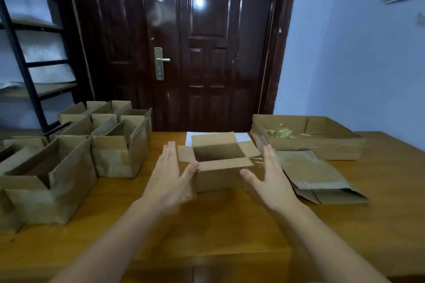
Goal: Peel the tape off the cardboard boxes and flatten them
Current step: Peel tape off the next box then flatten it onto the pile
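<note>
A small cardboard box point(218, 177) stands upright in the middle of the wooden table point(207, 225), its top flaps spread open. My left hand point(170, 177) is just left of it with straight fingers, the thumb at the box's near left corner. My right hand point(269, 179) is just right of it, fingers straight, thumb pointing at the box's right side without clear contact. Clear tape point(257, 161) hangs off the box's right flap. Neither hand holds anything.
Several open taped boxes point(76, 156) crowd the table's left side. A flattened box point(317, 177) lies to the right, and behind it a shallow cardboard tray point(308, 142) holds crumpled tape point(280, 133). A white sheet point(242, 136) lies behind the centre box. A dark door point(207, 41) stands beyond.
</note>
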`<action>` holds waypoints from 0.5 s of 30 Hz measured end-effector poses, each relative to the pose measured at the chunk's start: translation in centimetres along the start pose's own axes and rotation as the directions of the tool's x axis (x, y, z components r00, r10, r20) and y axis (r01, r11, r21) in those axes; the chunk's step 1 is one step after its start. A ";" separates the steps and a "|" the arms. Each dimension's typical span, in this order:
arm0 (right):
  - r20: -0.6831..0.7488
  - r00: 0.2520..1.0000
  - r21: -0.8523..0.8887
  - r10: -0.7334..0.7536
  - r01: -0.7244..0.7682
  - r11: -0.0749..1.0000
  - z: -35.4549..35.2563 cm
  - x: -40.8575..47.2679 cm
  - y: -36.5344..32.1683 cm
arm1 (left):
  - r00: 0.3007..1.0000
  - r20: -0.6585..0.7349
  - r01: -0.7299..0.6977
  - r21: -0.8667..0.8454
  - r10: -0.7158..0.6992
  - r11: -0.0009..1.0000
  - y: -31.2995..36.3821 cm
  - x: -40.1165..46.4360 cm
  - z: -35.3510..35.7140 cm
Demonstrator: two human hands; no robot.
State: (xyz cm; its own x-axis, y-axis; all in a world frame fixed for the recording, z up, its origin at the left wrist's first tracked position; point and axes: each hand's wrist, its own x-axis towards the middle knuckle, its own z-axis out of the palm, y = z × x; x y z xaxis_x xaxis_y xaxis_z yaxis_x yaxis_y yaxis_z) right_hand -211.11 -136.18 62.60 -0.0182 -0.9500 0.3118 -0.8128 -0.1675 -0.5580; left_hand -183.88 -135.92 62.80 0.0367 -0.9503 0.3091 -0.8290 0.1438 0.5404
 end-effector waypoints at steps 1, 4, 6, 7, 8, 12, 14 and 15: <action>0.020 0.999 0.034 0.050 -0.051 0.998 0.0 -0.2 0.5 | 1.000 0.016 0.024 -0.024 -0.023 0.999 -0.4 -0.5 0.2; 0.150 0.985 -0.015 0.086 -0.084 0.996 0.3 -0.8 1.3 | 0.992 0.110 0.062 0.010 -0.063 0.998 -1.1 -1.5 1.2; 0.239 0.969 -0.003 0.060 -0.061 0.998 0.7 -1.0 0.7 | 0.989 0.149 0.017 0.015 -0.019 1.000 -0.7 -1.7 1.8; 0.268 0.962 0.046 0.048 -0.062 0.997 0.8 -1.1 0.2 | 0.987 0.157 -0.024 0.014 0.022 1.000 -0.3 -1.7 2.1; 0.289 0.957 0.104 0.035 -0.067 0.992 0.9 -1.1 -0.4 | 0.985 0.162 -0.062 0.021 0.058 0.998 0.1 -1.7 2.3; 0.288 0.957 0.190 -0.024 -0.033 0.981 1.3 -0.8 -1.5 | 0.980 0.153 -0.130 -0.006 0.130 0.991 0.7 -1.2 2.6; 0.275 0.961 0.173 -0.016 -0.033 0.984 1.4 -0.4 -1.8 | 0.987 0.112 -0.117 0.024 0.113 0.993 0.6 -1.0 2.6; 0.271 0.963 0.177 -0.002 -0.048 0.983 1.4 -0.2 -2.0 | 0.993 0.076 -0.099 0.041 0.095 0.994 0.6 -0.9 2.4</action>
State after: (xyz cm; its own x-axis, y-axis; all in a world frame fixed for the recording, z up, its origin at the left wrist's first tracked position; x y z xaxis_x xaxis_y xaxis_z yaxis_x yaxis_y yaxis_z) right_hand -208.67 -136.02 62.55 0.1417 -0.9855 0.0931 -0.6952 -0.1660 -0.6993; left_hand -185.75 -135.67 60.97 -0.0847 -0.9504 0.2992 -0.8505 0.2254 0.4752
